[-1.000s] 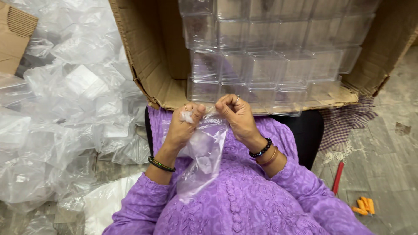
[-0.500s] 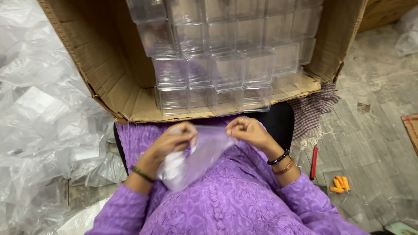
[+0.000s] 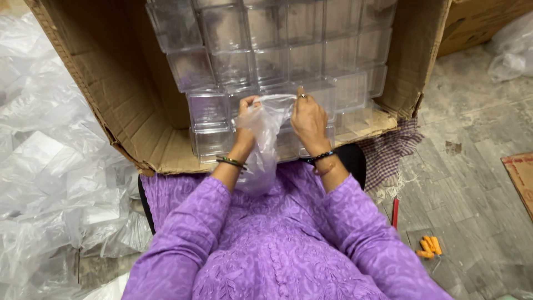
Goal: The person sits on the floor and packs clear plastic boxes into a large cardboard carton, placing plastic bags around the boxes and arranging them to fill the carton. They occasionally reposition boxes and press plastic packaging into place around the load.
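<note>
Clear plastic bag (image 3: pixel 265 139) is held open at the carton mouth.
Its rim is pinched by the left hand (image 3: pixel 245 119) and right hand (image 3: pixel 308 119); the bag hangs lengthwise downward, just before the stacked clear boxes (image 3: pixel 288 50).

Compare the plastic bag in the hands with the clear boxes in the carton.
The plastic bag is soft, wrinkled and cloudy; the clear boxes are rigid and square-edged. The bag hangs stretched between the left hand and right hand; the boxes sit stacked in the cardboard carton. Both are see-through plastic.

A thin, clear, crumpled plastic bag (image 3: pixel 265 139) hangs stretched open at its mouth, before stacked clear boxes.
</note>
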Demonstrator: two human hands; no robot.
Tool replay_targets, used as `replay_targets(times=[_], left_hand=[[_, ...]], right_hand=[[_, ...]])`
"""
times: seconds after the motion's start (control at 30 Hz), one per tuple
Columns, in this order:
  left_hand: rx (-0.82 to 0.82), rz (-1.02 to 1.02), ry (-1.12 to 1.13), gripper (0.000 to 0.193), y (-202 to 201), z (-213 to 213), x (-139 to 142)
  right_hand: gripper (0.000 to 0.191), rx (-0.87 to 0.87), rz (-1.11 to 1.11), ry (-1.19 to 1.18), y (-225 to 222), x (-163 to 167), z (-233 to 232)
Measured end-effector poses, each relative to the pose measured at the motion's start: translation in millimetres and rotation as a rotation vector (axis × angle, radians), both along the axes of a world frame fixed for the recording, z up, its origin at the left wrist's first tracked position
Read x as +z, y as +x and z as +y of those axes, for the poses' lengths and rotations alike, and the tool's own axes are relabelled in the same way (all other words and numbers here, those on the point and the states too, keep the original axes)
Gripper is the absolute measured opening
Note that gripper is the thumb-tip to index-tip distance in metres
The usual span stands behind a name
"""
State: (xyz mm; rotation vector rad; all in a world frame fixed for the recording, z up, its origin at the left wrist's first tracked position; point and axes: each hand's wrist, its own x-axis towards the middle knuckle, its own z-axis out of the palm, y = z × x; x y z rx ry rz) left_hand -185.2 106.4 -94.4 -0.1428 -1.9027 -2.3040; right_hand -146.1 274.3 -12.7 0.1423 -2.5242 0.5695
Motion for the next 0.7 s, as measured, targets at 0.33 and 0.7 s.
replay_targets(times=[0.33,0.7], left_hand=[[-0.039,0.259,-0.059,0.052,122.5,-117.7,56.2],[0.398,-0.457,0.139,0.025,226.7,-308.5,-87.2]], right_hand=[[0.016,0.492,-0.297,-1.257,60.3,-19.5,-62.5],[0.019,0.770,-0.635,-0.685,100.7,-132.2,-248.0]])
